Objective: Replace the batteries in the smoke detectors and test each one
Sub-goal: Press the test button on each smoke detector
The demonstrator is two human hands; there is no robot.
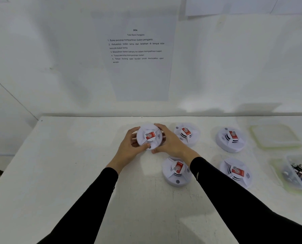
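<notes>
A round white smoke detector with a red label is held just above the white table, face up. My left hand grips its left rim, thumb near the grey button at its front edge. My right hand grips its right rim with fingers curled over the top. Several more detectors lie on the table: one behind to the right, one further right, one in front under my right forearm, one at the front right.
A clear plastic tub holding batteries stands at the right edge. Behind it lies an empty clear container or lid. A printed instruction sheet hangs on the wall behind the table.
</notes>
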